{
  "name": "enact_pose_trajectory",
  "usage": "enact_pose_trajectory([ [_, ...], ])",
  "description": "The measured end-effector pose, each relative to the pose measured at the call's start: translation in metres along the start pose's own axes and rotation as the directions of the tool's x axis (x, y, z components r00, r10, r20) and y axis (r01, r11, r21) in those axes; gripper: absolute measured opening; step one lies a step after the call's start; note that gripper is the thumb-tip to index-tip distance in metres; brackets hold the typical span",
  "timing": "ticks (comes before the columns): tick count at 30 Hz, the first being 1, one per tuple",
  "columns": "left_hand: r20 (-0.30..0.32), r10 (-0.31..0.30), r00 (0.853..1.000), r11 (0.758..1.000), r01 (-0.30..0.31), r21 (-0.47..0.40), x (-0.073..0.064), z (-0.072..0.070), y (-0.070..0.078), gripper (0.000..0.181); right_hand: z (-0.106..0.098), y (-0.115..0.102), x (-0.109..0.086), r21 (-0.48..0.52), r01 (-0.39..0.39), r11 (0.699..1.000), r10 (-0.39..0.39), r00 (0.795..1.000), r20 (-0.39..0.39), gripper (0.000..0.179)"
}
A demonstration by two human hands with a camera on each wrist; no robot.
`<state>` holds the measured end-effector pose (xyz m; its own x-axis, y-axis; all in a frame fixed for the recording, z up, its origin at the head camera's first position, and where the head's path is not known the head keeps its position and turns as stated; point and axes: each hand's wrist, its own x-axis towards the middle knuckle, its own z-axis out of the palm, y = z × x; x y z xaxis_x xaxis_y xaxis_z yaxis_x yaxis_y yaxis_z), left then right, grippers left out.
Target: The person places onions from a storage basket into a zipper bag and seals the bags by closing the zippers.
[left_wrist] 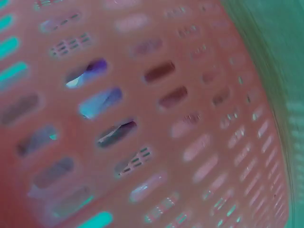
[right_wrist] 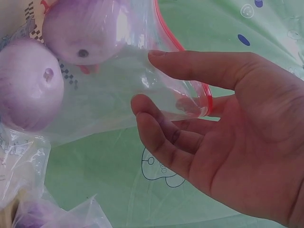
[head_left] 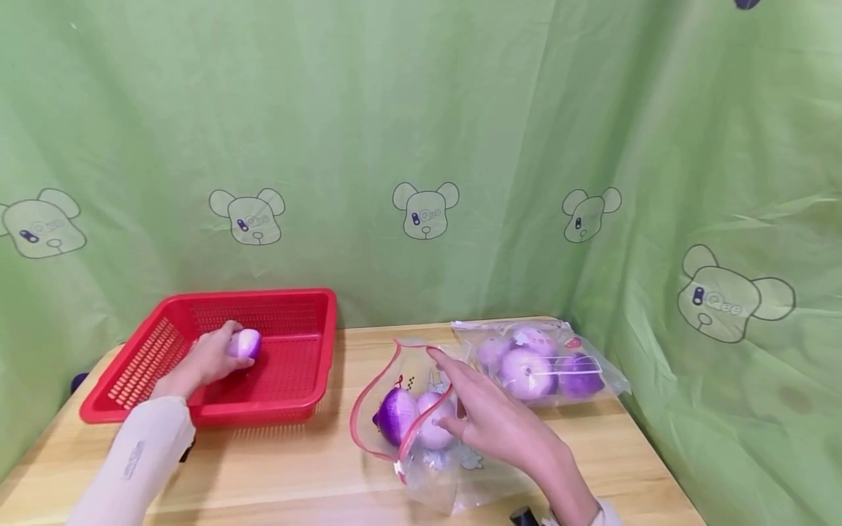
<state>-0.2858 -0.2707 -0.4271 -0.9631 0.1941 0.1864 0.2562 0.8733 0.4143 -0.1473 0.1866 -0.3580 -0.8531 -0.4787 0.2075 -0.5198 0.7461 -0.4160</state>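
In the head view my left hand (head_left: 213, 354) reaches into a red plastic basket (head_left: 325, 343) and grips a purple-and-white onion (head_left: 247, 345). The basket's slotted wall (left_wrist: 142, 104) fills the left wrist view and hides that hand. My right hand (head_left: 496, 420) is at the mouth of a clear zip bag (head_left: 430, 489) with a red-pink rim. In the right wrist view its thumb and fingers stand apart, loosely bent, and some fingers show behind the bag's film. Two onions lie inside this bag, one dark purple (head_left: 397, 416), one paler (head_left: 434, 424).
A second clear bag (head_left: 615, 376) holding several purple onions lies behind and right of the right hand. Everything stands on a wooden table (head_left: 263, 475). Green curtain (head_left: 421, 131) with bear prints hangs close behind and on the right side.
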Motion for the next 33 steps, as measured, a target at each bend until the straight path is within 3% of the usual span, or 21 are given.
enact_pose_trajectory([
  [6,-0.062,0.016,0.998,1.0,-0.016,-0.011,-0.005,-0.001,0.014,0.063,-0.001,0.002,0.001,0.007,-0.003,1.0,0.003,1.0,0.007,0.093],
  [11,-0.169,0.03,0.985,0.997,-0.041,-0.06,-0.015,-0.003,0.04,0.063,-0.001,0.003,0.002,0.01,-0.01,1.0,0.01,1.0,0.014,0.093],
  [18,-0.324,0.056,0.945,0.994,-0.085,-0.075,-0.04,-0.001,0.087,0.069,0.0,0.002,0.004,0.005,-0.01,1.0,0.01,1.0,0.011,0.094],
  [23,-0.413,0.132,0.901,0.983,-0.173,-0.063,-0.053,-0.004,0.127,0.069,0.0,0.002,0.003,-0.004,-0.01,1.0,0.01,1.0,0.007,0.095],
  [27,-0.439,0.2,0.876,0.969,-0.244,-0.045,-0.065,-0.005,0.163,0.068,0.001,0.004,0.001,-0.015,-0.009,1.0,0.009,1.0,0.001,0.094],
  [33,-0.397,0.313,0.863,0.937,-0.35,-0.022,-0.085,0.001,0.209,0.072,0.003,0.005,0.0,-0.014,0.003,1.0,-0.003,1.0,-0.005,0.095],
])
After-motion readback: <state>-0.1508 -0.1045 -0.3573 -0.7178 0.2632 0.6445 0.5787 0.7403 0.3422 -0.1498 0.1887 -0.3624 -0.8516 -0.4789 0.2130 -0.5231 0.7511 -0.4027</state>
